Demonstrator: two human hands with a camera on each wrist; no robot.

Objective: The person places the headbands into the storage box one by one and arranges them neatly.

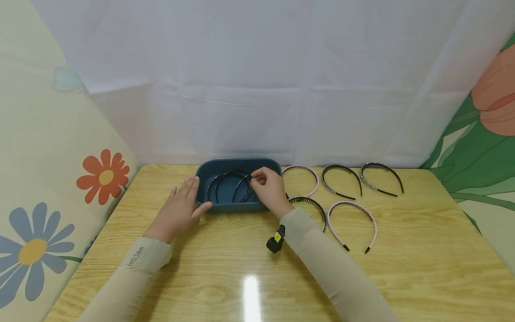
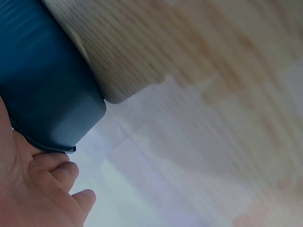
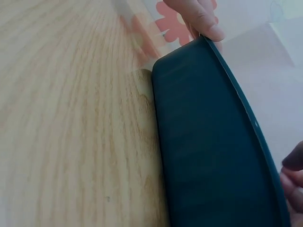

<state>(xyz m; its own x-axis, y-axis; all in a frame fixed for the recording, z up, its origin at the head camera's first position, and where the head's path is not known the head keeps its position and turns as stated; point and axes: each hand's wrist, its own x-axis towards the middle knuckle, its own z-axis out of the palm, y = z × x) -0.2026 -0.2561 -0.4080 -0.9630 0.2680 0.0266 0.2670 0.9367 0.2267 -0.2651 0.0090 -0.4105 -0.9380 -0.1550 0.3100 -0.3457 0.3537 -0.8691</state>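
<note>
A dark blue plastic bin (image 1: pixel 237 207) stands on the wooden table near the back, with several dark headbands (image 1: pixel 216 184) lying inside it. My left hand (image 1: pixel 179 208) rests against its left end, fingers stretched along that side and thumb on the front rim. In the left wrist view the fingertips (image 2: pixel 64 170) lie right at the bin's rim. My right hand (image 1: pixel 268 188) is over the right part of the bin, thumb and forefinger pinching a dark headband (image 1: pixel 241 190). In the right wrist view only its fingers (image 3: pixel 294 182) show, just beyond the rim; the headband is hidden there.
Right of the bin lie a pink headband (image 1: pixel 315 179) and two black ones (image 1: pixel 342 167) (image 1: pixel 382 166) in the back row. In front are another black headband (image 1: pixel 318 205), partly behind my right wrist, and a second pink one (image 1: pixel 374 219). A white cloth (image 1: pixel 257 112) hangs behind.
</note>
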